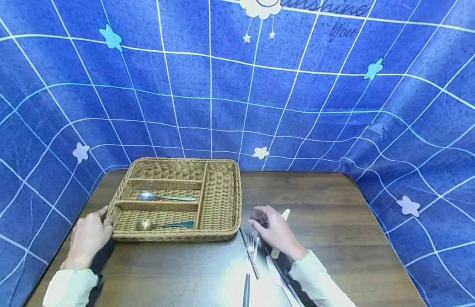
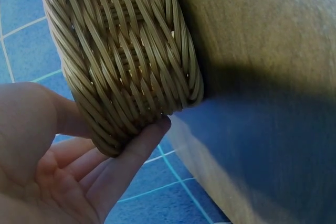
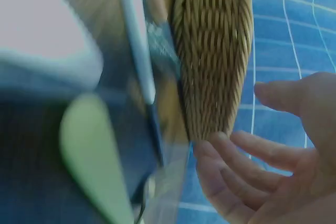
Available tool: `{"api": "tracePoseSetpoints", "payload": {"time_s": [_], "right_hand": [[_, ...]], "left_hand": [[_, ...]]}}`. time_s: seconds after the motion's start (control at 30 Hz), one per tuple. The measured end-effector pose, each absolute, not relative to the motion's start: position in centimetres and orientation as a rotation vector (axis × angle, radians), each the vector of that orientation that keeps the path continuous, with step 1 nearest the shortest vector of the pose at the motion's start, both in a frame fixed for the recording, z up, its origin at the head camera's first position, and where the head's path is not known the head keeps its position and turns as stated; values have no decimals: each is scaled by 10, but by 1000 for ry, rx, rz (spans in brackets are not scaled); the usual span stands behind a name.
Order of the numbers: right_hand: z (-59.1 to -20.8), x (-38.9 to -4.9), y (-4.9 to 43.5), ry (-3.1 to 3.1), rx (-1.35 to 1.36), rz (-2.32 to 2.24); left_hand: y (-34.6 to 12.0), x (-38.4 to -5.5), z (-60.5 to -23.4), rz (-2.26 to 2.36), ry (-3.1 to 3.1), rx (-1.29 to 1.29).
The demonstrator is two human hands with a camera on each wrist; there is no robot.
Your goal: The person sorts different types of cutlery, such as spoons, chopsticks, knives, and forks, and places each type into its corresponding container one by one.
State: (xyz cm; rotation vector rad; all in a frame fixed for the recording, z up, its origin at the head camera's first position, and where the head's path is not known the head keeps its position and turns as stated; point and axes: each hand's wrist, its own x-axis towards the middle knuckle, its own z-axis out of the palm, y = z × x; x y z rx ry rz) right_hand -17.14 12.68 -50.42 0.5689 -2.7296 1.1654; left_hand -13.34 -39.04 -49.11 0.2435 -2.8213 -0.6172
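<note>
A wicker cutlery tray (image 1: 220, 196) with divided compartments lies on the table. My left hand (image 1: 87, 238) grips its front left corner; in the left wrist view the fingers curl round the woven side (image 2: 126, 61). To the right of the tray, my right hand (image 1: 277, 232) hovers over loose cutlery with relaxed, slightly bent fingers and nothing held. A fork (image 1: 251, 247) and a table knife (image 1: 273, 270) lie below that hand. Inside the tray, a silver spoon (image 1: 147, 196) occupies the middle left compartment, and a gold-bowled spoon (image 1: 145, 225) with a teal handle the front one.
A dark handle (image 1: 246, 290) points toward the near table edge. One cream-coloured utensil (image 1: 275, 253) lies partly hidden under the right hand. Blue gridded cloth (image 1: 229, 102) with stars hangs behind and on both sides of the wooden table (image 1: 348, 238).
</note>
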Motion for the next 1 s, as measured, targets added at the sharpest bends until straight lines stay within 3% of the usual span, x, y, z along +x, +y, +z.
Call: {"api": "tracePoseSetpoints", "payload": {"time_s": [0.43,1.0], "right_hand": [[-515,-156,183,-2797,440,969],[-517,-128,212,-2951,265,851]], "left_hand": [[-393,-133,-490,-607,-2842,267],[-390,-133,-494,-614,-2827,266]]}}
